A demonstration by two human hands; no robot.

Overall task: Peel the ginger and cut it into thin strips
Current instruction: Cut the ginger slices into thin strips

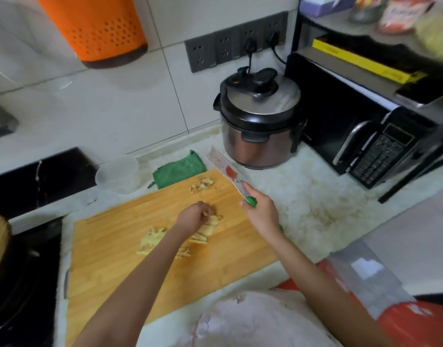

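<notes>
Wooden board (110, 266) | left hand (190, 219) fingers curled onto sliced ginger (210, 227), partly hidden | right hand (261, 215) grips knife (226, 170), seemingly lifted

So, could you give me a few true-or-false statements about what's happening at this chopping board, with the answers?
1. The right hand holds a knife with a green handle. True.
2. The knife's blade is cutting into the ginger. False: the blade is apart from the ginger, off to its right.
3. The left hand holds the ginger slices. True.
4. A red cloth lies behind the board. False: the cloth is green.
5. Cut ginger strips already lie on the cutting board. True.
</notes>
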